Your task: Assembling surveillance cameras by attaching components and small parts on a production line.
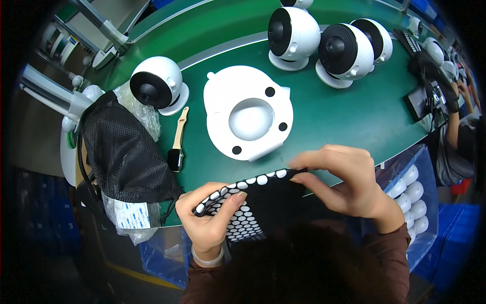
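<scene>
A black sheet with rows of round white spots (pixel 244 223) is stretched between my hands at the table's near edge. My left hand (pixel 210 215) is closed on its left end, thumb on top. At the right end, my right hand (pixel 344 177) pinches the upper edge between thumb and forefinger. Just beyond lies a white rounded housing (pixel 220 104) with a wide round opening and three black round pads on its face. A smooth white dome shows through the opening.
White ball-shaped devices with black fronts (pixel 296 33) stand at the back right, another (pixel 157 81) at the left. A smartwatch (pixel 175 158) lies by a black mesh bag (pixel 119 147). Right, a blue-lined bin (pixel 428 177) holds white domes. A co-worker's hand (pixel 463 90) shows far right.
</scene>
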`<move>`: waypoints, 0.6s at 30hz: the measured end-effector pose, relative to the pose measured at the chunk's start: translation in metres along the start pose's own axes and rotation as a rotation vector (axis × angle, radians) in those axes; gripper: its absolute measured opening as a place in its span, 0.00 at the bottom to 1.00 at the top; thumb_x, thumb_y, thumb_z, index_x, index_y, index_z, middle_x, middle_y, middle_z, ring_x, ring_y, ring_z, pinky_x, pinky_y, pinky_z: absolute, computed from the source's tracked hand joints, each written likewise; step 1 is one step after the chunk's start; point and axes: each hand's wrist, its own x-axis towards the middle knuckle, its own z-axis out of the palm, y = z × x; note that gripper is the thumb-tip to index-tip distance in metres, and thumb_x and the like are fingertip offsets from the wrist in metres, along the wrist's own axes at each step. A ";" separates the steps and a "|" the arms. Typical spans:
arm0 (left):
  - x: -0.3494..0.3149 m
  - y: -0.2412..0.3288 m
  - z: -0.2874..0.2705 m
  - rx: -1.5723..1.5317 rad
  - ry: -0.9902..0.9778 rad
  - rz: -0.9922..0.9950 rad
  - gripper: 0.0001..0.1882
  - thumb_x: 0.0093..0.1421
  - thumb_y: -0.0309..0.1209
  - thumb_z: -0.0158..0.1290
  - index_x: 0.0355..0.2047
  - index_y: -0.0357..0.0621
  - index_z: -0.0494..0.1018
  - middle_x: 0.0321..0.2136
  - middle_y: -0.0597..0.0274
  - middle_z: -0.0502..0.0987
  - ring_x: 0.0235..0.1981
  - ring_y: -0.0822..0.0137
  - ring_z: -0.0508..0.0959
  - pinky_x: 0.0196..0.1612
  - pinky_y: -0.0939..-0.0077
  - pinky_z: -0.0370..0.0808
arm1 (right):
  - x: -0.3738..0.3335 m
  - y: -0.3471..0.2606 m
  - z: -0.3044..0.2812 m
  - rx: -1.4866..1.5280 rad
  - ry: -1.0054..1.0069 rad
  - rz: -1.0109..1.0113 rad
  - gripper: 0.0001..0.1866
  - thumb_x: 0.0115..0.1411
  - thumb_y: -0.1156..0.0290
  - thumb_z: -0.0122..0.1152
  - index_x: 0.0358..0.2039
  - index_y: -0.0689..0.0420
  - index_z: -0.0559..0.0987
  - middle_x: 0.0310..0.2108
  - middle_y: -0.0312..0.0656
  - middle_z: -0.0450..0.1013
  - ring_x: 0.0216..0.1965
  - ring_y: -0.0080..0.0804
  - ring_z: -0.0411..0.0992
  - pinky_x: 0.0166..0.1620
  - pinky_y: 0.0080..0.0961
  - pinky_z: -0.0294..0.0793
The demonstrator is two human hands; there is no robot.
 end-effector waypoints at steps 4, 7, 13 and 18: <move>0.002 0.003 -0.001 -0.006 -0.008 0.007 0.05 0.40 0.15 0.55 0.21 0.29 0.72 0.16 0.59 0.74 0.17 0.76 0.73 0.21 0.89 0.65 | -0.002 0.000 0.001 -0.067 0.036 -0.054 0.08 0.42 0.77 0.61 0.26 0.56 0.74 0.17 0.38 0.69 0.19 0.31 0.68 0.22 0.24 0.66; 0.003 0.002 0.001 -0.008 -0.029 -0.009 0.05 0.40 0.15 0.55 0.22 0.29 0.73 0.16 0.59 0.74 0.17 0.76 0.73 0.21 0.89 0.66 | 0.000 0.005 0.002 -0.091 0.083 -0.153 0.08 0.41 0.77 0.62 0.25 0.56 0.74 0.19 0.38 0.69 0.21 0.31 0.69 0.23 0.22 0.67; 0.006 -0.001 0.004 0.018 -0.062 0.043 0.05 0.40 0.16 0.55 0.22 0.30 0.72 0.16 0.58 0.75 0.17 0.75 0.73 0.22 0.88 0.66 | 0.002 0.008 -0.005 -0.048 0.017 -0.121 0.08 0.41 0.79 0.61 0.25 0.58 0.74 0.25 0.37 0.70 0.22 0.32 0.70 0.25 0.20 0.69; 0.010 -0.003 -0.008 0.000 -0.101 0.045 0.06 0.38 0.17 0.56 0.21 0.31 0.72 0.16 0.59 0.74 0.17 0.75 0.73 0.23 0.88 0.67 | 0.003 -0.002 -0.004 0.182 -0.046 0.154 0.07 0.43 0.77 0.62 0.25 0.59 0.74 0.23 0.38 0.70 0.21 0.29 0.69 0.24 0.18 0.68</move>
